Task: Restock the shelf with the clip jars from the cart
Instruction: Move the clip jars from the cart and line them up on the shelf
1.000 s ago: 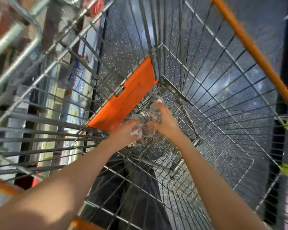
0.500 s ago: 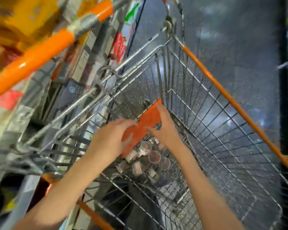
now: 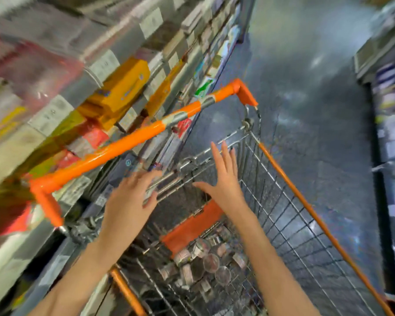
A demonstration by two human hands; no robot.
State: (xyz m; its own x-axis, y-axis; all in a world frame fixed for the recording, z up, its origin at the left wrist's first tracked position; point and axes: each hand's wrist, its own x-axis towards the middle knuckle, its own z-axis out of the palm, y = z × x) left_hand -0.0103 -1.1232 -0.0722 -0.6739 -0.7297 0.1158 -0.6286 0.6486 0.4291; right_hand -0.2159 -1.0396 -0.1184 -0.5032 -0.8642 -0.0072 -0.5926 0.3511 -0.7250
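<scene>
Jars [image 3: 205,263] lie in a loose heap on the wire floor of the cart [image 3: 290,224], lower centre of the frame, some on their sides, some showing round clear lids; labels too blurred to read. Just above the heap, an orange flap [image 3: 192,226] stands against the cart's near wire wall. Both hands are raised above the jars, mid-frame, holding nothing. Left hand [image 3: 128,201], centre-left, palm down, fingers spread and nearly straight, tips over the grey bars of the fold-down seat; whether they touch the bars cannot be told, motion blur. Right hand [image 3: 226,181], centre, fingers straight and fanned upward, thumb out to the left, clear of the wire. Orange handle [image 3: 132,144] runs diagonally from left-middle to upper centre, patched with grey tape. Shelf [image 3: 89,71] fills the upper left and left edge, heavily blurred: white price tags, a yellow-orange box [image 3: 123,87], red packs below. Dark speckled floor [image 3: 305,99] upper right; another shelving run along the right edge
</scene>
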